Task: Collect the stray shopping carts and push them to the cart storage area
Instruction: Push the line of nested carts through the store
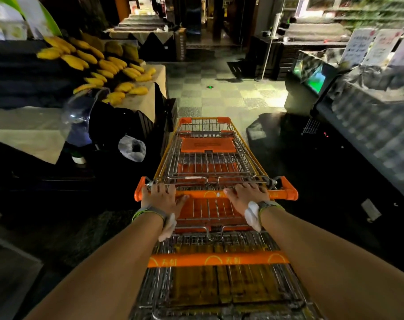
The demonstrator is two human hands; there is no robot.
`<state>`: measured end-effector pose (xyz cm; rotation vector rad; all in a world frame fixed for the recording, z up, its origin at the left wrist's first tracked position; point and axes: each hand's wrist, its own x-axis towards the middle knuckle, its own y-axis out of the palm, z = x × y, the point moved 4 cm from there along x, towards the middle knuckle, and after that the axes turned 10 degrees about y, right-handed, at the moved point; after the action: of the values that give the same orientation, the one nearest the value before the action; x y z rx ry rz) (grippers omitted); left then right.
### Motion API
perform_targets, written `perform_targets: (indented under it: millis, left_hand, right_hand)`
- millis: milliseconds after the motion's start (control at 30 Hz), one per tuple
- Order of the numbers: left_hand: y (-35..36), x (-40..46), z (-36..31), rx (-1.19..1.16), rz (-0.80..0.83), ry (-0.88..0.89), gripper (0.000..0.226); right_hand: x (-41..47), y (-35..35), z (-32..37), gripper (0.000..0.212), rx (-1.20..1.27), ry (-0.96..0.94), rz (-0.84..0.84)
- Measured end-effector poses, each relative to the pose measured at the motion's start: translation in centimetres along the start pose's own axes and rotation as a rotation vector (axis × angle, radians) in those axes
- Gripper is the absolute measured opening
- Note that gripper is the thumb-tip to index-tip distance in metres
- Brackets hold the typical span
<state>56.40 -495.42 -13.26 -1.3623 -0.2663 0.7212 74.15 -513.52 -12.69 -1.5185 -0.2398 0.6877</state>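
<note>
Midway, probably: both hands, left [160, 196] and right [244, 194], wrapped round the front cart's handle [216, 194], nested carts [208, 158] collected, aisle floor [221, 95] ahead, storage area nowhere visible yet.

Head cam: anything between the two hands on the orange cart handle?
Only bare orange handle bar between left hand and right hand; nothing else, per head view.

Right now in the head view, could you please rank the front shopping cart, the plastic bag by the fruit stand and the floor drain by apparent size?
1. front shopping cart
2. plastic bag
3. floor drain, though it lies farther away
</note>
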Motion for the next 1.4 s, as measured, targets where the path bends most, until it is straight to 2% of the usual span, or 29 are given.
perform_targets:
  millis: [633,900,1167,1400]
  left_hand:
    - [-6.6,27.5,-0.5,-0.059,0.000,0.013,0.081]
    - [-9.8,38.4,-0.7,-0.069,-0.076,0.047,0.077]
    - [-13.6,54.4,-0.2,-0.038,-0.095,0.074,0.073]
    - [-16.9,68.2,0.0,-0.036,-0.046,0.108,0.071]
  right_hand:
    - [28.5,-8.0,0.7,0.071,-0.048,-0.023,-0.024]
    - [40.0,-11.1,0.8,0.072,-0.068,-0.027,-0.029]
    - [55.9,-15.3,1.8,0.069,-0.036,-0.004,-0.041]
    - [69.6,-18.7,2.2,0.065,-0.032,-0.015,-0.007]
